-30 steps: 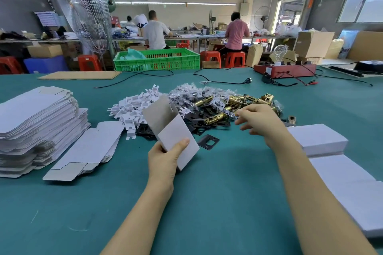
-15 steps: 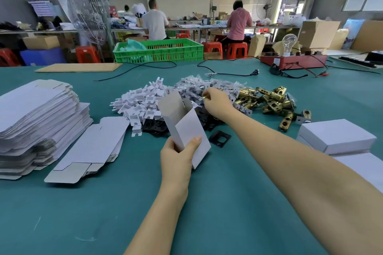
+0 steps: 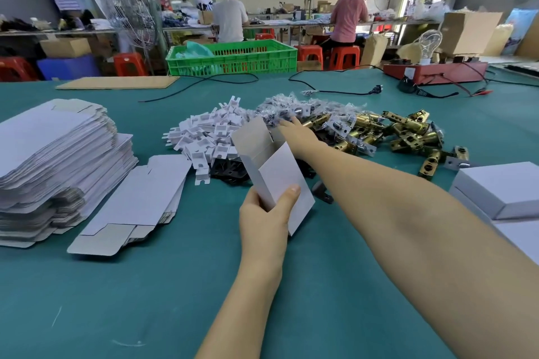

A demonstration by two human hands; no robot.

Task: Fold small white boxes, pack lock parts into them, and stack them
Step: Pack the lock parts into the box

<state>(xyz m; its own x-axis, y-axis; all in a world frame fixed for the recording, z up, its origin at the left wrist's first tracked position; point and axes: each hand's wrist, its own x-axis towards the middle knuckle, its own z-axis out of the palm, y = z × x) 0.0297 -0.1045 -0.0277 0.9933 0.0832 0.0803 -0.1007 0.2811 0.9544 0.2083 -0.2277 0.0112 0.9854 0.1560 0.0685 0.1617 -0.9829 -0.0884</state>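
Observation:
My left hand (image 3: 267,213) grips a small white box (image 3: 274,172) by its lower end, tilted, with its top flap open toward the parts. My right hand (image 3: 294,132) reaches behind the box into the heap of small bagged parts (image 3: 291,109); its fingers stretch forward and the box hides part of the hand. Brass latch bodies (image 3: 402,128) lie in a pile to the right. White plastic inserts (image 3: 204,137) and black plates (image 3: 230,170) lie to the left. Closed white boxes (image 3: 501,186) sit at the right edge.
A tall stack of flat box blanks (image 3: 55,154) and a lower stack (image 3: 137,201) lie on the left of the green table (image 3: 175,285). A black plate (image 3: 322,192) lies under my right forearm. Cables, a red test unit (image 3: 434,73) and a green crate (image 3: 233,57) stand at the far edge.
My right hand moved left from the brass latches to the bagged parts behind the box. The left hand kept hold of the box, and the view moved closer to the table.

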